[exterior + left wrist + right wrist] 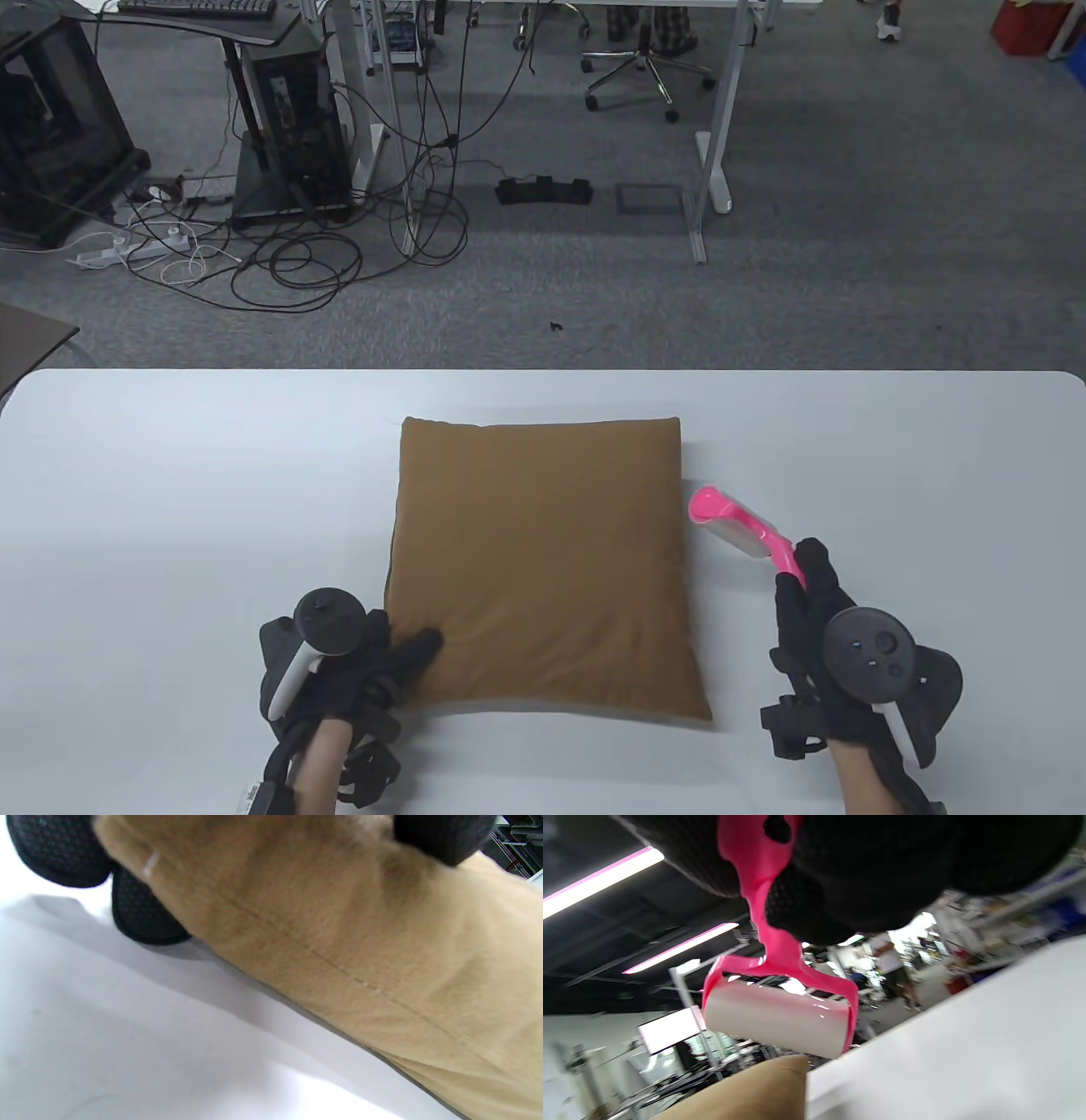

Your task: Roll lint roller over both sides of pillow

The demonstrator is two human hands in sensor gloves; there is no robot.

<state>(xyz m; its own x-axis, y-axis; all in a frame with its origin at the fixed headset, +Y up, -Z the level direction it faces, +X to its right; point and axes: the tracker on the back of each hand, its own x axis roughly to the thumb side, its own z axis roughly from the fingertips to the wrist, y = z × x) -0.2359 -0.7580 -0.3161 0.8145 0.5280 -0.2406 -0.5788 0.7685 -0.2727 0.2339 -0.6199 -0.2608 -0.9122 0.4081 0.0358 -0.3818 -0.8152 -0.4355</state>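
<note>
Count: one pillow, one lint roller, two gloved hands.

The pillow is brown and roughly square, lying flat on the white table near the middle, slightly left of your right hand. Its sides run nearly straight away from you, leaning a little so the near edge sits further right than the far edge. In the left wrist view a stitched seam runs along the pillow's edge, and that near corner looks raised off the tabletop, with shadow beneath it.

The lint roller is pink with a white roll. Its long axis runs from your right hand away and to the left, the roll end pointing toward the pillow's right edge, just beside it but apart from it. In the right wrist view the roll hangs above the table, not touching it, with the pillow's corner below and beyond.

Your right hand is closed around the pink handle, fingers wrapped over it; it holds the roller clear of the surface, at the right of the pillow.

Your left hand is at the pillow's near left corner. One finger lies on top of the fabric; in the left wrist view other fingertips sit under the edge, so the hand pinches that corner.

Beyond the table: grey carpet, a tangle of cables, desk legs, one office chair base.
</note>
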